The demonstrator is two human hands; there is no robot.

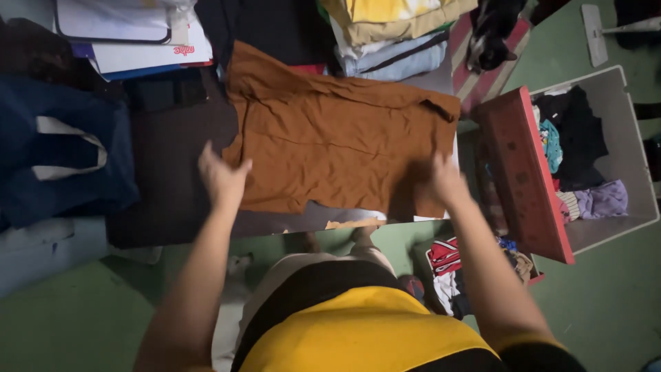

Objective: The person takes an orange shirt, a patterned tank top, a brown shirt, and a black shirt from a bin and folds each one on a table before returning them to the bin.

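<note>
A rust-brown garment (pixel 330 138) lies spread on a dark table top (pixel 172 158), folded into a rough rectangle with a loose flap at its upper left. My left hand (pixel 222 176) hovers at the garment's lower left corner, fingers apart and raised, holding nothing. My right hand (pixel 446 180) rests flat on the garment's lower right corner, pressing the cloth down. Both forearms reach out from my yellow and black shirt at the bottom of the view.
A stack of folded clothes (pixel 392 34) sits beyond the garment, a black and white cat (pixel 490 31) beside it. A dark blue bag (pixel 62 151) lies at left. At right stand a red open drawer (pixel 523 172) and a grey bin of clothes (pixel 613 165).
</note>
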